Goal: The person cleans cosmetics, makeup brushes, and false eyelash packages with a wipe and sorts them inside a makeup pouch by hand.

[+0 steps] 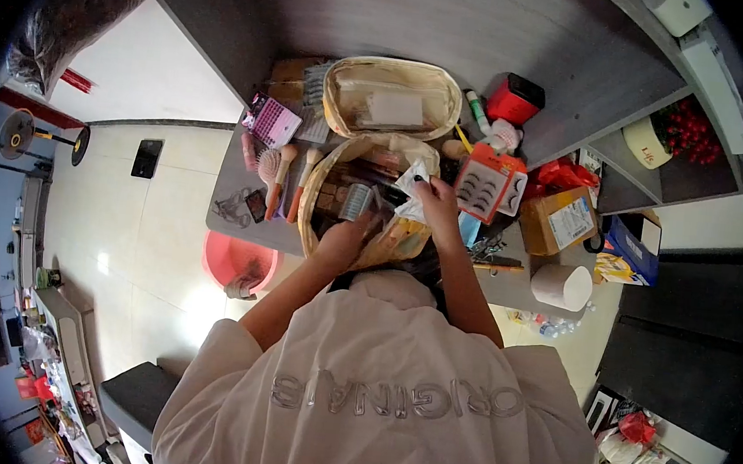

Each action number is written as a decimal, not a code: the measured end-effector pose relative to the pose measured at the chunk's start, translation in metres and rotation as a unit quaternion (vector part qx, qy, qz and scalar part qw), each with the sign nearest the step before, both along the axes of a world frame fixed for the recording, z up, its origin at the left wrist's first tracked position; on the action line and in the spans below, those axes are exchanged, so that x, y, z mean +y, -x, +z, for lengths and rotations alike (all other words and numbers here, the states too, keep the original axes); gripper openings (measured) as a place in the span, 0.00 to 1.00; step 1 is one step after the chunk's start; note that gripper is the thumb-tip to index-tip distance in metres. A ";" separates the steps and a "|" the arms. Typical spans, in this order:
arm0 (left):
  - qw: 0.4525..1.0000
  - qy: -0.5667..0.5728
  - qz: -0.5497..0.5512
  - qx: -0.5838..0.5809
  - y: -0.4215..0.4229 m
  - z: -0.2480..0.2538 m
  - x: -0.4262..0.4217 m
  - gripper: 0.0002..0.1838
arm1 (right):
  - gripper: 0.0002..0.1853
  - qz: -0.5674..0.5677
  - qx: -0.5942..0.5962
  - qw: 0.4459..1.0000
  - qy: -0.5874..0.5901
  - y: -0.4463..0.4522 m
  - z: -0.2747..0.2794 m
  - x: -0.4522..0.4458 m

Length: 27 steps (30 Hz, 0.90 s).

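Note:
My left hand (344,238) reaches over the near side of an open cream makeup bag (307,213), its fingers closed inside. What they grip is hard to make out. My right hand (437,209) pinches a crumpled white tissue (413,178) above the bag's right side. Within the bag lie a silvery ribbed cylinder (356,202), brown compact-like pieces (330,197) and other cosmetics. A second open cream bag (330,96) stands behind, with a white packet (395,109) in it. Right of my right hand is a pack of false eyelashes (481,190).
Makeup brushes (282,171), a pink hairbrush (268,165) and a purple-pink palette (273,122) lie left. To the right are a red box (515,101), a cardboard box (558,222) and a white roll (561,287). A pink basin (219,258) sits below the table's left edge.

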<state>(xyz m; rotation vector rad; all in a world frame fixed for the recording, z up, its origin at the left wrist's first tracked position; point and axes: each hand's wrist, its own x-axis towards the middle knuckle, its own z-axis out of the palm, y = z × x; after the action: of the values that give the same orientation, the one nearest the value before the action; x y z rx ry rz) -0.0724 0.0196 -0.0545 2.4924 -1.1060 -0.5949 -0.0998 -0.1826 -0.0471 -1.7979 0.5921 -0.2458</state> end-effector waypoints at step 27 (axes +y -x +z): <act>0.735 0.463 0.458 0.186 -0.084 0.007 0.055 0.08 | 0.19 0.105 -0.032 0.994 -0.019 -0.030 0.022 0.051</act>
<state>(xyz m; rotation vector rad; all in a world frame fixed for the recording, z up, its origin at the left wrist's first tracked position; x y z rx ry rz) 0.0118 0.0750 -0.0470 1.5684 0.1130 -0.1280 -0.0699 -0.1312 -0.0253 -1.7932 0.3564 -0.1459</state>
